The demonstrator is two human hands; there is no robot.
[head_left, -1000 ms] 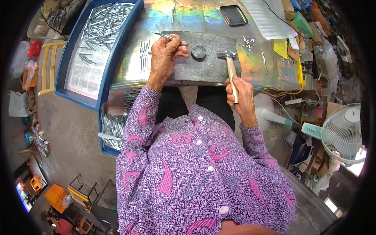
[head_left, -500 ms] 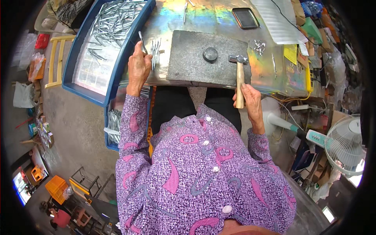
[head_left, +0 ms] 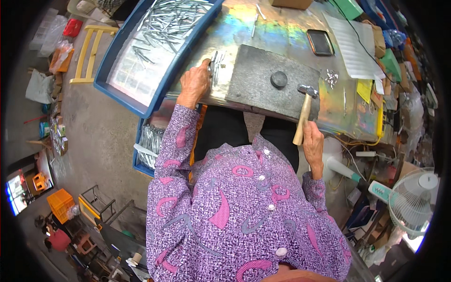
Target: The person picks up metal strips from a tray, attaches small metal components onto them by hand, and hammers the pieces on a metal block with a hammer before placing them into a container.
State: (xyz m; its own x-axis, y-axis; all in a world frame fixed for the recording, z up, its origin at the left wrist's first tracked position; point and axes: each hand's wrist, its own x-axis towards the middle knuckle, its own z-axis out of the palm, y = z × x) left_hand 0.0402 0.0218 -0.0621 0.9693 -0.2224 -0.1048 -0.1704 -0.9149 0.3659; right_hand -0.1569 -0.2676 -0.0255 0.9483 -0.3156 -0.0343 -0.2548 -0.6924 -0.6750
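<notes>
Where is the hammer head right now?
In the head view, the hammer head is over the right edge of the grey stone block, just right of the round dark knob; the right hand grips its wooden handle.

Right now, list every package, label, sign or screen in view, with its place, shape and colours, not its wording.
Phone: flat on the bench beyond the stone slab, dark rectangular screen.
Yellow label: bench's right side, small square sheet.
Green box: bench's far edge, flat rectangle.
Lit screen: far left on the floor, bright blue-white.
</notes>
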